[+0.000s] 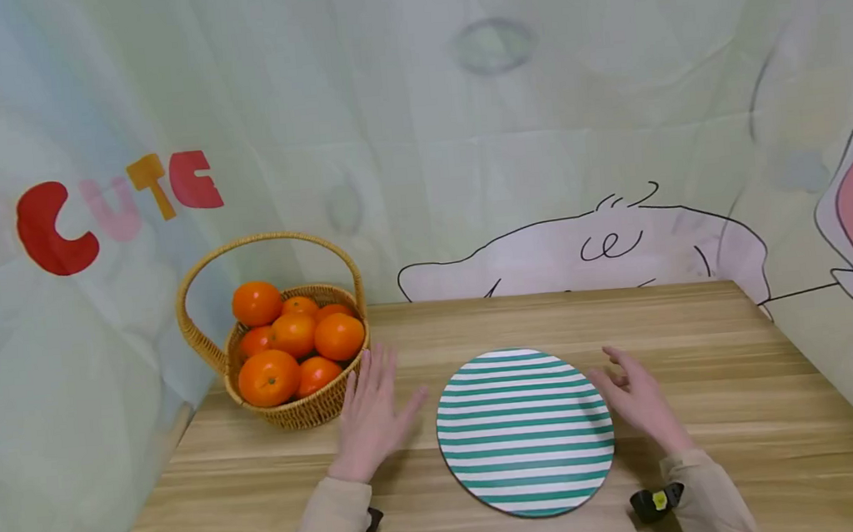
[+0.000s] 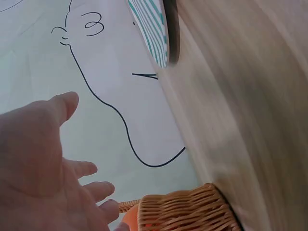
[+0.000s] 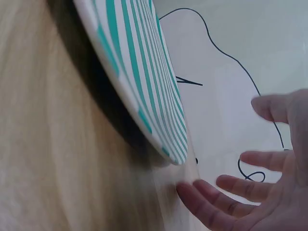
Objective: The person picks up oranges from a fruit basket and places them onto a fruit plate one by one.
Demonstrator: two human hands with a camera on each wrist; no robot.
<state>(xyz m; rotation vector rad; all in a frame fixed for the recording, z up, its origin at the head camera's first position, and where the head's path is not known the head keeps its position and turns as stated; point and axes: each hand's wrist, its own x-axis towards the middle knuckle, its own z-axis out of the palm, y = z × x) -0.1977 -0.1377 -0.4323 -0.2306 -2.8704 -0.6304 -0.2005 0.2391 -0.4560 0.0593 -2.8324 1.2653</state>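
Note:
A wicker basket (image 1: 310,410) with a tall looped handle stands at the left of the table, heaped with several oranges (image 1: 269,378). My left hand (image 1: 373,420) is at the basket's right side, fingers extended and thumb spread, holding nothing. In the left wrist view its fingers overlap the basket's (image 2: 183,211) rim. In front of me lies a round board (image 1: 526,433) with green and white stripes. Beside its right edge is my right hand (image 1: 636,400), fingers loosely bent and nothing in them. The right wrist view shows those fingers apart, close to the board's (image 3: 144,82) rim.
The wooden table (image 1: 746,408) runs back to a hanging cloth (image 1: 416,133) printed with cartoon shapes and letters. More of this cloth borders the table at left and right. A black wrist device (image 1: 652,505) sits at my right sleeve.

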